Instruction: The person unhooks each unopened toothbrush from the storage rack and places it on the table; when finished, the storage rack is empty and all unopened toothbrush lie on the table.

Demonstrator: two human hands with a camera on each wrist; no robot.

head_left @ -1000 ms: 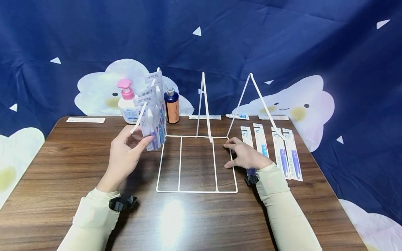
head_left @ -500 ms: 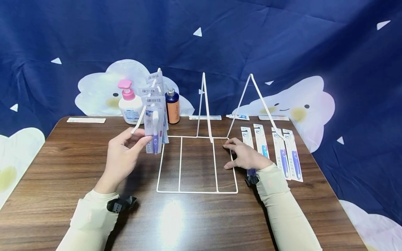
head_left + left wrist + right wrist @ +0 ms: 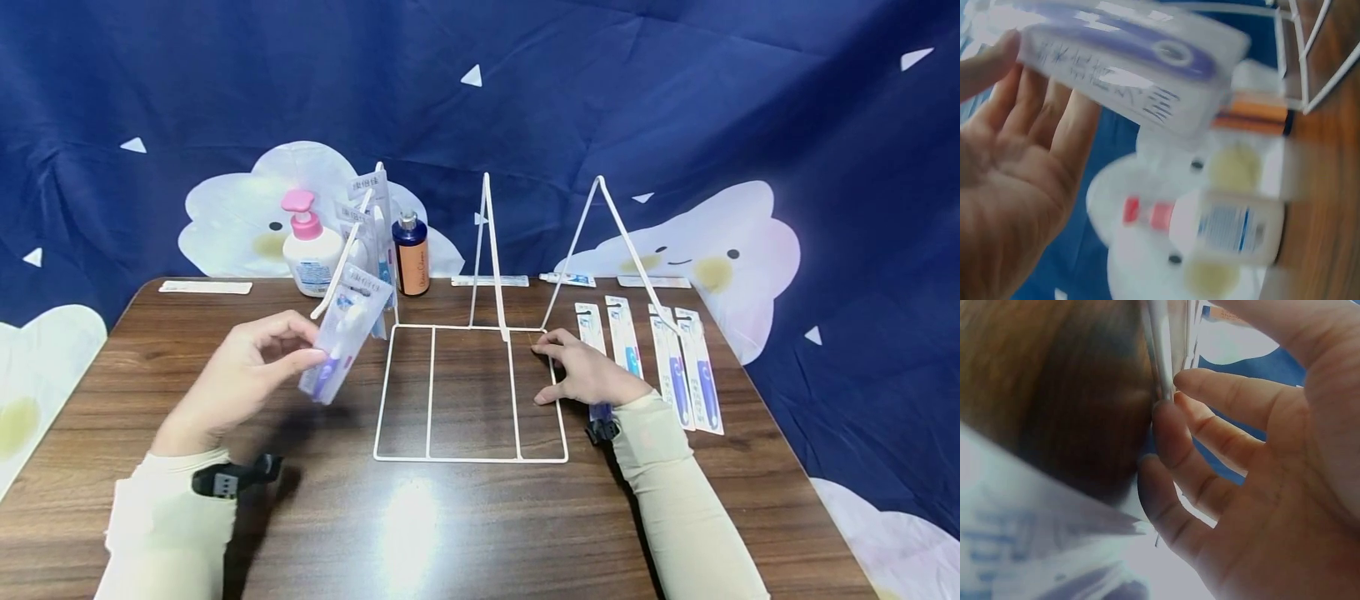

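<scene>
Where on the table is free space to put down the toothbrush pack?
Bare wood lies left of the wire rack, around the left hand, and along the near edge. Right of the rack, toothbrush packs crowd the table.

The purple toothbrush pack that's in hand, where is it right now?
In the head view the purple toothbrush pack is tilted in the left hand, above the table, just left of the white wire rack.

White wire rack (image 3: 471, 392), purple toothbrush pack (image 3: 341, 337), brown woodgrain table (image 3: 150, 392), pink-capped bottle (image 3: 309, 246)
</scene>
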